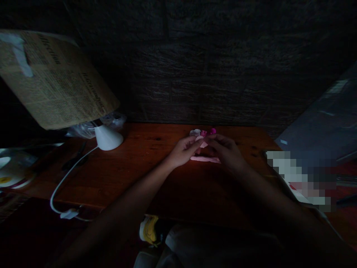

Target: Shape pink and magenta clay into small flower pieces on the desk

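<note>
Over the wooden table (145, 149), my left hand (182, 152) and my right hand (228, 152) meet, fingertips pinching a small pale pink piece of what looks like modelling clay (204, 144). Just below the hands, a long pink clay roll (203, 159) lies on the wood, its right end partly covered by my right hand. Beyond my fingers sit a whitish lump (194, 132), a deeper pink lump (203, 133) and a bright magenta lump (213, 130). Dim light leaves the fingertips and the piece's exact shape unclear.
To the left stands a lamp with a newsprint-covered shade (61, 80) and white base (108, 138); its white cord (57, 186) hangs over the table edge. Dark scissors-like handles (74, 162) lie beside it. At the right is a blurred-out flat object (295, 178). A brick wall (200, 74) rises behind.
</note>
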Demonstrator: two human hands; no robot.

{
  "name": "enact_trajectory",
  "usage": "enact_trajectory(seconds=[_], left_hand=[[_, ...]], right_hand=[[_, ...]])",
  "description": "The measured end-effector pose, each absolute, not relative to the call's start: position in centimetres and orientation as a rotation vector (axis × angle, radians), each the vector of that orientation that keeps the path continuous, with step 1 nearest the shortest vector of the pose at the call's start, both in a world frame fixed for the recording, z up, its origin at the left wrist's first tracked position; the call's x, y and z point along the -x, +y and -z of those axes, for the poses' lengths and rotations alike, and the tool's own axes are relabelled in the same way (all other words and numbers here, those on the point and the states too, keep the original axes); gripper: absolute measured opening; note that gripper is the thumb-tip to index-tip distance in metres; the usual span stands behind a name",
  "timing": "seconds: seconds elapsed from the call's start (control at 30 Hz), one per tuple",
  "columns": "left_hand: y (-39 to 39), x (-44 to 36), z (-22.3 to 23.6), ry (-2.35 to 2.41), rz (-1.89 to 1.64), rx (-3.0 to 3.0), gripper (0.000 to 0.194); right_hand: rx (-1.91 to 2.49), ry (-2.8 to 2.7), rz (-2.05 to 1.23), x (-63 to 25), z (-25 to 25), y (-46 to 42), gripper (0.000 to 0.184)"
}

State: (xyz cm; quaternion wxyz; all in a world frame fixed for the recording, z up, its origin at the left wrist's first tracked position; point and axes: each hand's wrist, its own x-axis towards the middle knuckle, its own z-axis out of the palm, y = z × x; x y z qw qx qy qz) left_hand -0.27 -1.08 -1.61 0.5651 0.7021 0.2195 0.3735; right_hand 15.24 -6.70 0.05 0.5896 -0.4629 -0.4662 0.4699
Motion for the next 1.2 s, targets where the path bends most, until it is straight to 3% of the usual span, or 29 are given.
enact_trajectory(seconds=[0.4,0.7,1.2], left_hand=[[-1.01,0.28,1.82,0.513,-0.954,-1.859,0.033],[-1.16,0.17,1.61,0.507,-0.793,-1.69,0.046],[-1.29,0.28,1.33,0.507,-0.995,-1.792,0.039]], right_hand=[[1.122,-1.167,-1.139,-15.82,-0.35,-6.74,0.036],[1.141,-1.029,-1.108,-15.35,-0.2,-6.74,0.036],[1.136,-1.15,-1.281,-16.05,-0.11,-6.54,0.034]])
